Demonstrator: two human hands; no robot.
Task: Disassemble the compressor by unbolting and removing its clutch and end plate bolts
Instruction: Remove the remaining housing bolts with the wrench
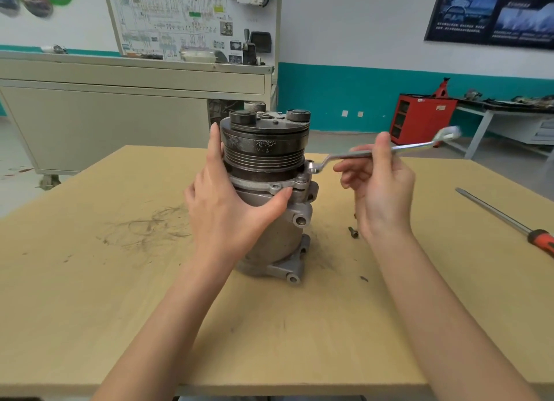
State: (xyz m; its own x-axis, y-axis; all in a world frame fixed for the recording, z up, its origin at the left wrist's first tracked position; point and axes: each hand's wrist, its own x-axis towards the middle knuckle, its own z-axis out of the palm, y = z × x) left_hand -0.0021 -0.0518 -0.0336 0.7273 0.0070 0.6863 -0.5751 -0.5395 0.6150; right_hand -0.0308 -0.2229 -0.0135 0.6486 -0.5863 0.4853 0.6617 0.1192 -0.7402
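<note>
Wooden table (pixel 90 280), compressor (pixel 278 235) upright at centre. Left hand (pixel 227 208) spread against its side, fingers (pixel 214 143) straight on pulley (pixel 263 149). Right hand (pixel 380 187) pinches ring spanner (pixel 419 147), ring end on flange bolt (pixel 310 164). Loose bolt (pixel 353 232) beside right wrist; screwdriver (pixel 503 217) far right.

Blurred wrench (pixel 413 146) tip, cropped screwdriver (pixel 503 219) hdl

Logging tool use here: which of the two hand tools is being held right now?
The silver wrench, held by the right hand with its ring end at the compressor. The orange-handled screwdriver lies untouched on the table.
</note>
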